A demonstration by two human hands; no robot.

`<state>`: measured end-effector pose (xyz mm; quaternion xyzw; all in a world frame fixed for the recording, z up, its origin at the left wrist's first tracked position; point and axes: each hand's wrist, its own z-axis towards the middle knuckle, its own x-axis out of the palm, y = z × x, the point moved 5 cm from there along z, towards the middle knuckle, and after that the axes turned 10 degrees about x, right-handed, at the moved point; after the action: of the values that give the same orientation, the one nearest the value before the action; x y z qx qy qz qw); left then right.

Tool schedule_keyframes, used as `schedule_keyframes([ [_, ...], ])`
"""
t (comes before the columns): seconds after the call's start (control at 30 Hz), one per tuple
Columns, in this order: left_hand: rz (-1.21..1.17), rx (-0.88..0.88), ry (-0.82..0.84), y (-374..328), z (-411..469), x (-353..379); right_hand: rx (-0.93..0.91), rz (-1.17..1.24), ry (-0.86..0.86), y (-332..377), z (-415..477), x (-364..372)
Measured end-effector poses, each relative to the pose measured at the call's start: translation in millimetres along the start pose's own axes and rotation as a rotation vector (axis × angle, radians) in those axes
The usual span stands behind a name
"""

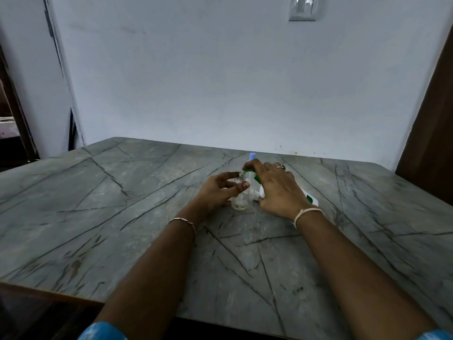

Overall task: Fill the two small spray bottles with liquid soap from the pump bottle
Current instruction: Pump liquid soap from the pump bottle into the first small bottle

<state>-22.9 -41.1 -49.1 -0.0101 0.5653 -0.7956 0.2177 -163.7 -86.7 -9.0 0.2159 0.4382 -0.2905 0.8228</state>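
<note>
Surface: The grey stone surface (pixel 117 236) with dark lines holds all the things. They sit past the middle, toward the far edge.
Left grip: The left grip (pixel 220 190) has its thumb and fingers curled round the small clear bottle (pixel 240 201) and holds it upright.
Small clear bottle: It stands on the surface with its top off. There is a little pale yellow soap at the bottom. The rest looks empty.
White piece: A small white piece (pixel 256 195) lies just beside this bottle. It may be the spray top, but I cannot tell.
Right grip: The right grip (pixel 277 190) is wrapped over the pump bottle (pixel 310 199), with its fingers curled on the pump head.
Pump bottle: It is white and green and tipped toward the left. Its green spout (pixel 248 171) is right at the mouth of the small clear bottle.
Second bottle: A blue cap (pixel 252 157) pokes up just behind the hands. The bottle under it is mostly hidden, so I cannot tell how full it is.
Done so far: I think the first bottle is open and filling has only just begun.
Left to do: I think this bottle needs much more soap and then its top put back. The blue-capped one may need filling too.
</note>
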Motion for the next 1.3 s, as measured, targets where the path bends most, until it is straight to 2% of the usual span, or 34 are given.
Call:
schedule_keyframes([
  [1.3,-0.013,0.027,-0.024,2.9,1.4,0.0,-0.021,-0.023,-0.007,-1.5,-1.9,1.0],
])
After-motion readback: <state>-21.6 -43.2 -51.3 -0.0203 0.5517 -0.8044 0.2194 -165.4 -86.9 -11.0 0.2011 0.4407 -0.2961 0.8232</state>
